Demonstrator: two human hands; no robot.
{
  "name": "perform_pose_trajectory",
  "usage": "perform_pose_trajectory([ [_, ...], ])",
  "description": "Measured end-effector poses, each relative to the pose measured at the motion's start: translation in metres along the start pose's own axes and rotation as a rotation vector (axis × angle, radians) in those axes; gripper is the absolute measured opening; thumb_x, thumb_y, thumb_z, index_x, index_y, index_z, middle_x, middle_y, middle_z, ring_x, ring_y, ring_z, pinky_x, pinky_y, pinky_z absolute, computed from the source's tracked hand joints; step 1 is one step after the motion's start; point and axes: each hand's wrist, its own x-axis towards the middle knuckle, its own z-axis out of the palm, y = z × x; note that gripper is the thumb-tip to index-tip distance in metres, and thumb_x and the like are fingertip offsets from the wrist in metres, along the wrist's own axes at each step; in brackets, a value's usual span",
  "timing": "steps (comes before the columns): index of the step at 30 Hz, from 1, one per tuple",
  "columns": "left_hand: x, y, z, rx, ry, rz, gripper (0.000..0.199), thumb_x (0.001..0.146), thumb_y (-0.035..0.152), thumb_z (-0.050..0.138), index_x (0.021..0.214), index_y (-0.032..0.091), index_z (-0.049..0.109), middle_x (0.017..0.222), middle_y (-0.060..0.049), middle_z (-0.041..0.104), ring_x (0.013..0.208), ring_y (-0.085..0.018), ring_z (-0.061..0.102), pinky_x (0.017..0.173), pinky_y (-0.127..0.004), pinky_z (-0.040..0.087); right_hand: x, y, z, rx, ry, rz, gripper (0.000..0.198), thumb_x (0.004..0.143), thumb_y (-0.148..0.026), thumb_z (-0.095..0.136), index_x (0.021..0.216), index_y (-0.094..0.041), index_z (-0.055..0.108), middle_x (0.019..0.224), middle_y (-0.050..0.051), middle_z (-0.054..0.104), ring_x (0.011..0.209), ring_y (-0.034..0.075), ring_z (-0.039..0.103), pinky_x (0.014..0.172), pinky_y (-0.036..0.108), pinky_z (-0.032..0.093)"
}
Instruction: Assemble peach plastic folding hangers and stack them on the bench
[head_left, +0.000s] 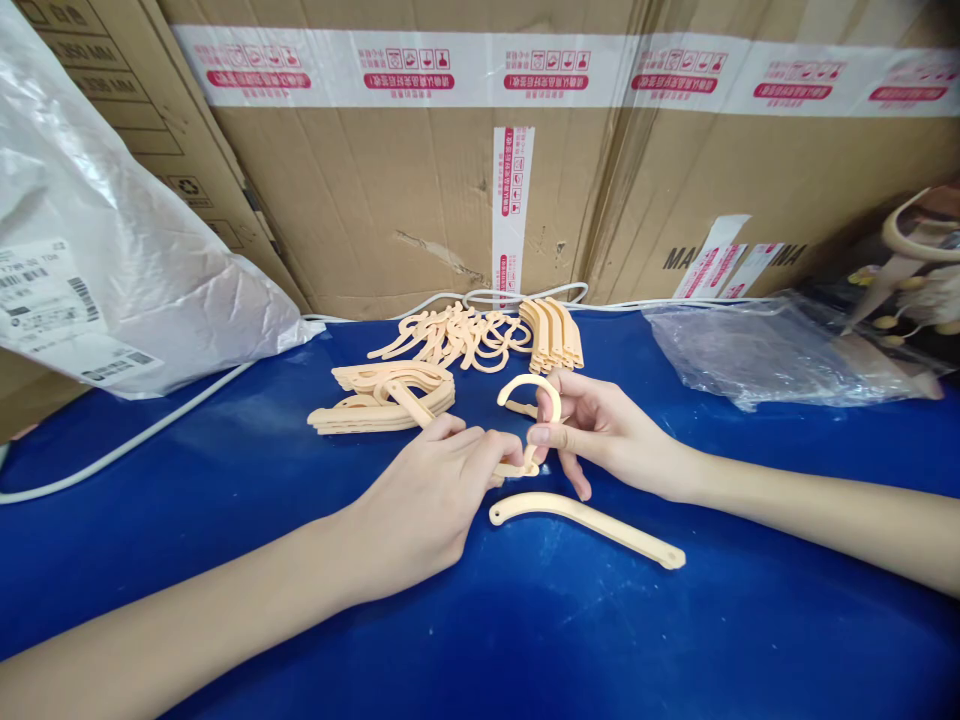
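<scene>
My left hand (439, 500) is closed around a cream plastic hanger arm (514, 470), most of it hidden by the fingers. A cream strip (409, 402) sticks out past its far side over a stack of folded hangers (375, 412); whether it is the same piece I cannot tell. My right hand (611, 440) pinches a cream hanger hook (551, 388) between thumb and fingers. The hook's lower end meets the hanger arm's end. Below both hands, a loose curved hanger arm (589, 523) lies on the blue table.
Behind the hands lie a pile of loose hooks (450, 335) and a bundle of hanger arms (553, 335). A white parcel bag (112, 220) leans at left. Clear plastic wrap (765, 350) lies right. A white cable (127, 440) crosses the table before cardboard boxes (390, 190).
</scene>
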Motion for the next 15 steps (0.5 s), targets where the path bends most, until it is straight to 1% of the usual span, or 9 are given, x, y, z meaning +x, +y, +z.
perform_pose_trajectory([
  [2, 0.001, 0.001, -0.001, 0.017, 0.014, 0.003, 0.023, 0.085, 0.0, 0.036, 0.1, 0.016, 0.042, 0.094, -0.003, 0.062, 0.076, -0.016, 0.058, 0.076, -0.033, 0.036, -0.004, 0.001, 0.002, -0.107, 0.056, -0.041, 0.024, 0.085, -0.032, 0.061, 0.082, -0.02, 0.041, 0.076, 0.0, 0.067, 0.039, 0.007, 0.057, 0.035, 0.017, 0.045],
  [4, 0.002, 0.002, -0.001, 0.046, 0.033, 0.013, 0.019, 0.086, 0.002, 0.036, 0.097, 0.016, 0.042, 0.092, -0.004, 0.063, 0.073, -0.016, 0.058, 0.074, -0.034, 0.036, -0.01, 0.002, 0.003, -0.286, 0.126, -0.112, 0.023, 0.084, -0.032, 0.062, 0.08, -0.02, 0.043, 0.074, 0.0, 0.067, 0.041, 0.008, 0.058, 0.036, 0.018, 0.045],
  [7, 0.003, 0.003, -0.001, 0.096, 0.084, 0.029, 0.008, 0.09, 0.01, 0.038, 0.092, 0.016, 0.043, 0.086, -0.002, 0.062, 0.068, -0.016, 0.057, 0.072, -0.034, 0.036, -0.016, 0.003, 0.005, -0.485, 0.143, -0.227, 0.019, 0.084, -0.029, 0.063, 0.08, -0.02, 0.047, 0.068, -0.002, 0.063, 0.044, 0.008, 0.059, 0.04, 0.019, 0.045],
  [9, 0.003, 0.003, -0.001, 0.11, 0.123, 0.033, 0.006, 0.094, 0.015, 0.039, 0.09, 0.016, 0.044, 0.083, 0.0, 0.062, 0.066, -0.014, 0.056, 0.071, -0.032, 0.036, -0.018, 0.002, 0.006, -0.525, 0.133, -0.263, 0.017, 0.085, -0.029, 0.062, 0.079, -0.02, 0.048, 0.065, -0.003, 0.06, 0.044, 0.008, 0.059, 0.041, 0.019, 0.045],
  [11, 0.003, 0.003, 0.0, 0.114, 0.14, 0.038, 0.01, 0.096, 0.017, 0.039, 0.088, 0.016, 0.045, 0.082, 0.001, 0.062, 0.066, -0.013, 0.056, 0.07, -0.031, 0.037, -0.018, 0.002, 0.006, -0.547, 0.134, -0.27, 0.019, 0.085, -0.031, 0.062, 0.078, -0.02, 0.048, 0.065, -0.004, 0.059, 0.044, 0.007, 0.058, 0.04, 0.019, 0.043],
  [15, 0.003, 0.004, 0.001, 0.163, 0.143, 0.056, 0.014, 0.097, 0.016, 0.035, 0.089, 0.015, 0.047, 0.086, -0.001, 0.062, 0.074, -0.015, 0.058, 0.069, -0.031, 0.036, -0.014, 0.001, 0.005, -0.563, 0.102, -0.282, 0.022, 0.086, -0.033, 0.06, 0.076, -0.02, 0.047, 0.061, -0.005, 0.055, 0.043, 0.007, 0.057, 0.039, 0.019, 0.041],
])
